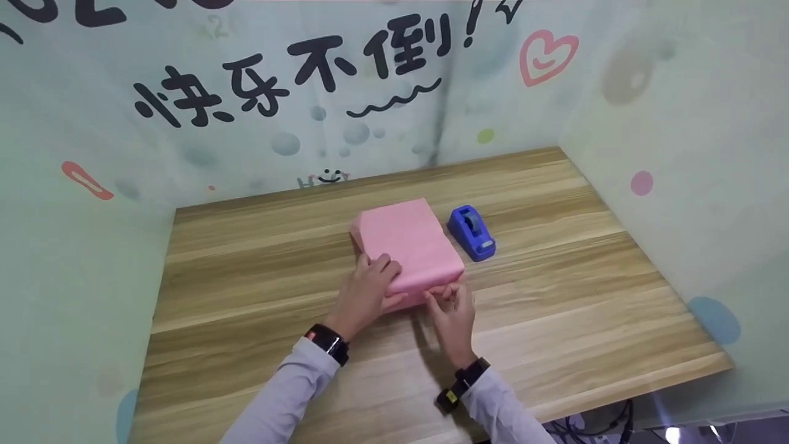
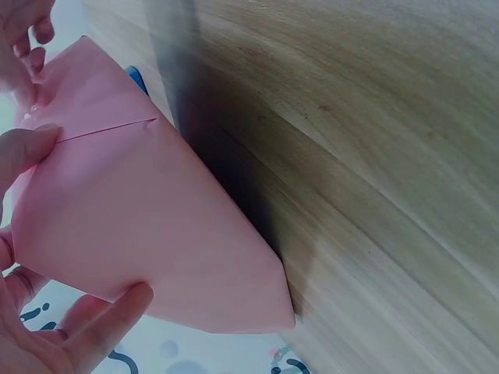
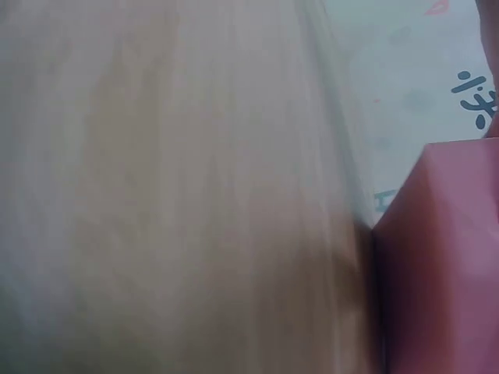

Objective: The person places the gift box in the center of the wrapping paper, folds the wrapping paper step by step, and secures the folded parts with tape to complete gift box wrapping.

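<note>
A box wrapped in pink paper [image 1: 407,240] lies mid-table. My left hand [image 1: 367,290] grips its near left part, fingers bent over the top and thumb on the near end. In the left wrist view the left thumb [image 2: 31,148] presses beside a paper seam [image 2: 105,131] on that end. At the near right corner my right hand [image 1: 455,317] has its thumb and bent fingers close together at the paper's edge; a small shiny spot shows by its fingertips in the left wrist view. The right wrist view catches just one side of the pink box [image 3: 460,273].
A blue tape dispenser [image 1: 473,233] stands right of the box, a short way off. The wooden table [image 1: 246,283] is bounded by printed walls [image 1: 234,154] at the back and both sides. Black cables [image 1: 595,425] hang beyond the near right edge.
</note>
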Demonstrator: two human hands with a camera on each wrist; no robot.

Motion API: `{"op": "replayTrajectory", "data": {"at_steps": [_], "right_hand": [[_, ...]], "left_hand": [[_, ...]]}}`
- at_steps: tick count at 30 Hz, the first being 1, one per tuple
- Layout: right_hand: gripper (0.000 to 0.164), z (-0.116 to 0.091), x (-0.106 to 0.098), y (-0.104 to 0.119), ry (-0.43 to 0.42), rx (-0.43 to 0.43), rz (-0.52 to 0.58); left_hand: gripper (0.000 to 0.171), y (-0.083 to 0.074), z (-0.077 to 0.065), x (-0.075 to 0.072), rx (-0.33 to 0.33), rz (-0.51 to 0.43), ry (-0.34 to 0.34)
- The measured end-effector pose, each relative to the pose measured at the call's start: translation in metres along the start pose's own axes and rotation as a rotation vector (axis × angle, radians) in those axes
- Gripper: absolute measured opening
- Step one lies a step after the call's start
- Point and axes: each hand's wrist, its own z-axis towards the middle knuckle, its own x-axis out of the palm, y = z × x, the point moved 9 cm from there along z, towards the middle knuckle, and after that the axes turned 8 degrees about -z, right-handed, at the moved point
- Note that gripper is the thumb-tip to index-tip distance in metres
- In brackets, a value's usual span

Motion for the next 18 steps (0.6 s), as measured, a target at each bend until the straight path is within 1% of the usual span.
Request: {"op": "replayTrajectory", "data": {"at_steps": [5,7,12,18], "right_hand": [[0.031,-0.003,-0.0005,-0.005,-0.039,0.007,0.089],[0.031,-0.0032,-0.0003,-0.0044,-0.051,-0.005,0.094],[0.029,-0.0025,0.0001,-0.0038,-0.076,-0.013,0.077],[0.027,-0.0019,-0.0001,0.0006,-0.109,-0.003,0.012]], "left_hand": [[0.042,-0.0021,0.0004,-0.002,0.015,0.007,-0.016],[0.042,-0.0014,0.0004,-0.0011,0.009,0.004,-0.009],[0.042,0.0004,0.0004,0.0015,-0.006,-0.011,0.008],[0.04,0.0,0.0006,0.003,0.001,-0.004,-0.001]]}}
